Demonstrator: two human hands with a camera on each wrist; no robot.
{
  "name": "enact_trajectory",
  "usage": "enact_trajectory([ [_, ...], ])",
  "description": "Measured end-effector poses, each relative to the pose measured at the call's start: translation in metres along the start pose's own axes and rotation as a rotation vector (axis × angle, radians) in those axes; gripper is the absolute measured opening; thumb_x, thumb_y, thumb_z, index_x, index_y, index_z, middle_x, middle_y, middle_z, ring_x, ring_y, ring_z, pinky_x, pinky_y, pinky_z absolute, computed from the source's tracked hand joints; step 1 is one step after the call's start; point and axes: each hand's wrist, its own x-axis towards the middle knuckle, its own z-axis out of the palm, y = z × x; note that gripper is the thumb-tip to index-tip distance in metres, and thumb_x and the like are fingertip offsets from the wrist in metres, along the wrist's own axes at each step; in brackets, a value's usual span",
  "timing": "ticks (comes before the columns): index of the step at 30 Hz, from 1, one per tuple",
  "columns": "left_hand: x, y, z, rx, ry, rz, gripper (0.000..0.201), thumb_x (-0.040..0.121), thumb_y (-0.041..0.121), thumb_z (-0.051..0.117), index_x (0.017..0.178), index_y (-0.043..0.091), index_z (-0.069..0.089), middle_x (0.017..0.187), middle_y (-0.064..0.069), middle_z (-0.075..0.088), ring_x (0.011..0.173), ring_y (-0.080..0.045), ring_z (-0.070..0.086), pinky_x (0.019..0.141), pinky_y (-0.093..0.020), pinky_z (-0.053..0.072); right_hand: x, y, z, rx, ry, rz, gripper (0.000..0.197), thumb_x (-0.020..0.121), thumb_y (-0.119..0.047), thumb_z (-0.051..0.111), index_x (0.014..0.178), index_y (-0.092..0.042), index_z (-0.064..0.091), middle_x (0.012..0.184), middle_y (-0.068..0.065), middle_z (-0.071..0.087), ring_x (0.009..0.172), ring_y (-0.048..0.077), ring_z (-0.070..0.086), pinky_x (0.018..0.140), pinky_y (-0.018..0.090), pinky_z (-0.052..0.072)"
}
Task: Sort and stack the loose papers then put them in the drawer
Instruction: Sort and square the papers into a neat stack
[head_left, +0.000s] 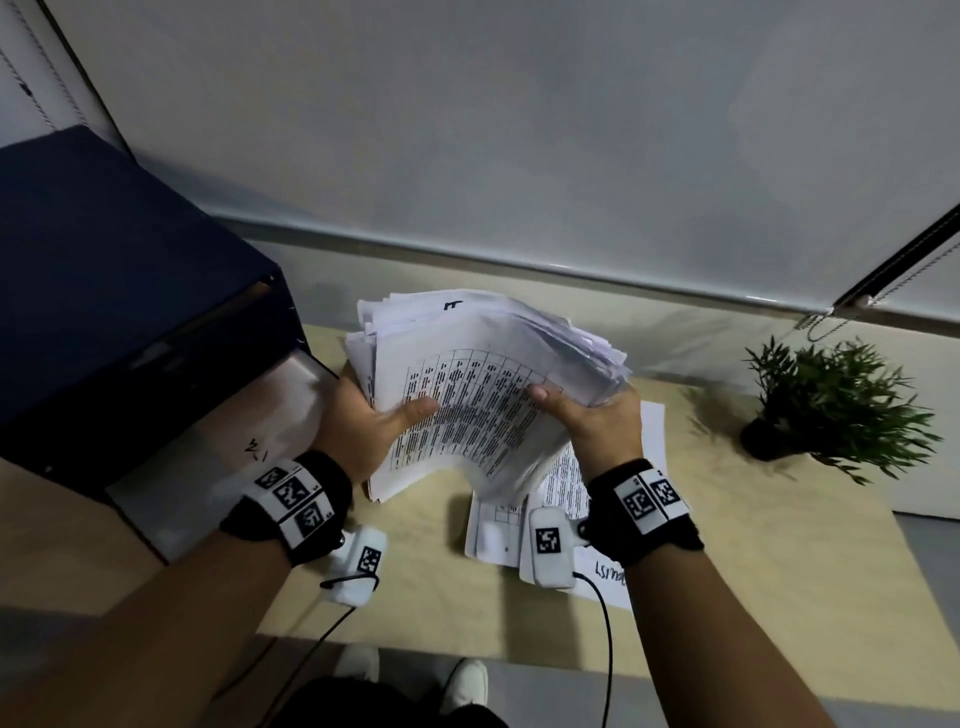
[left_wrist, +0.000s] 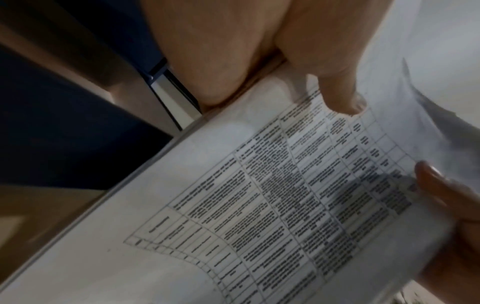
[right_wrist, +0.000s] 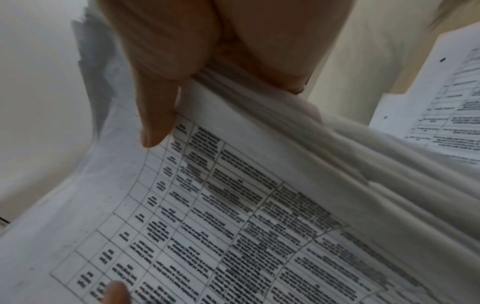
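Note:
A thick, uneven stack of printed papers (head_left: 478, 395) is held up above the wooden table, its top sheet a printed table of text (left_wrist: 298, 195) (right_wrist: 233, 216). My left hand (head_left: 363, 421) grips the stack's left edge, thumb (left_wrist: 345, 96) on the top sheet and fingers hidden behind. My right hand (head_left: 592, 421) grips the right edge the same way, thumb (right_wrist: 155, 123) on top. The sheets fan out and bend near the right hand. More loose printed papers (head_left: 556, 499) lie on the table under the stack. A dark blue cabinet's drawer (head_left: 218, 452) stands open at the left.
The dark blue cabinet (head_left: 119, 291) fills the left side. A small potted plant (head_left: 831, 405) stands at the table's (head_left: 753, 597) right rear. A wall with a window blind runs behind. My white shoes (head_left: 467, 680) show below the table's front edge.

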Motion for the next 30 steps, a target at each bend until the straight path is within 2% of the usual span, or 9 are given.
enact_trajectory([
  [2,0.001,-0.007,0.001,0.035,-0.004,-0.034,0.043,0.072,0.013,0.084,0.111,0.015,0.064,0.103,0.009,0.071,0.093,0.008,0.067,0.082,-0.010,0.050,0.001,0.006,-0.002,0.005,-0.026,-0.013,0.042,0.067,0.008,0.081,0.106,0.001,0.067,0.097,0.013,0.075,0.089,0.025,0.073,0.080,0.034,0.059],
  [6,0.003,-0.014,0.005,0.138,0.065,-0.119,0.018,0.078,0.024,0.081,0.090,0.017,0.071,0.085,0.007,0.070,0.073,0.009,0.064,0.070,-0.007,0.048,0.015,0.061,-0.045,-0.272,0.147,0.140,0.072,0.066,-0.042,0.083,0.126,-0.015,0.056,0.127,0.008,0.062,0.116,0.025,0.060,0.099,0.041,0.050],
  [9,0.007,-0.008,0.003,0.166,0.167,-0.066,0.033,0.078,0.029,0.081,0.101,0.007,0.070,0.096,0.000,0.072,0.090,-0.013,0.068,0.088,-0.024,0.052,0.008,0.113,-0.100,-0.950,0.442,0.589,0.092,0.069,-0.055,0.077,0.141,-0.015,0.038,0.145,0.015,0.040,0.131,0.037,0.041,0.106,0.049,0.036],
  [11,0.013,0.001,-0.001,0.184,0.221,-0.027,0.042,0.079,0.030,0.081,0.110,0.005,0.068,0.108,-0.003,0.071,0.105,-0.018,0.066,0.096,-0.030,0.048,-0.006,0.136,-0.119,-1.105,0.526,0.782,0.091,0.066,-0.052,0.074,0.136,-0.009,0.036,0.142,0.019,0.038,0.128,0.039,0.037,0.104,0.051,0.034],
  [14,0.019,0.015,-0.012,0.200,0.254,0.032,0.050,0.078,0.032,0.081,0.120,0.011,0.064,0.121,-0.002,0.068,0.115,-0.017,0.062,0.106,-0.037,0.045,-0.008,0.161,-0.115,-1.172,0.459,0.766,0.090,0.066,-0.054,0.066,0.138,-0.012,0.032,0.142,0.015,0.037,0.127,0.039,0.035,0.101,0.053,0.034],
  [22,0.014,0.025,-0.022,0.153,0.198,0.024,0.032,0.080,0.033,0.080,0.104,0.014,0.070,0.103,0.006,0.073,0.103,-0.009,0.068,0.097,-0.037,0.052,0.014,0.163,-0.052,-1.209,0.349,0.681,0.116,0.048,-0.060,0.077,0.140,-0.011,0.025,0.138,0.012,0.032,0.125,0.035,0.032,0.100,0.053,0.037],
  [25,0.011,0.029,-0.025,0.163,0.161,0.026,0.022,0.080,0.035,0.078,0.086,0.018,0.067,0.088,0.007,0.071,0.080,0.003,0.067,0.084,-0.029,0.054,0.018,0.158,-0.044,-1.211,0.313,0.699,0.124,0.059,-0.052,0.082,0.147,-0.002,0.011,0.142,0.019,0.027,0.128,0.037,0.032,0.103,0.049,0.037],
  [28,0.011,0.028,-0.029,0.131,0.157,0.025,0.049,0.072,0.054,0.078,0.087,0.009,0.065,0.084,-0.006,0.068,0.076,-0.013,0.066,0.080,-0.044,0.057,0.021,0.163,-0.043,-1.159,0.279,0.706,0.122,0.072,-0.042,0.080,0.149,0.004,-0.003,0.145,0.023,0.024,0.126,0.038,0.041,0.105,0.044,0.042],
  [30,0.012,0.025,-0.032,0.108,0.138,0.019,0.055,0.067,0.064,0.076,0.091,0.016,0.065,0.086,-0.005,0.066,0.080,-0.019,0.065,0.084,-0.052,0.055,0.021,0.170,-0.044,-1.116,0.277,0.698,0.113,0.079,-0.035,0.075,0.148,0.004,-0.006,0.145,0.024,0.028,0.126,0.038,0.046,0.103,0.043,0.045],
])
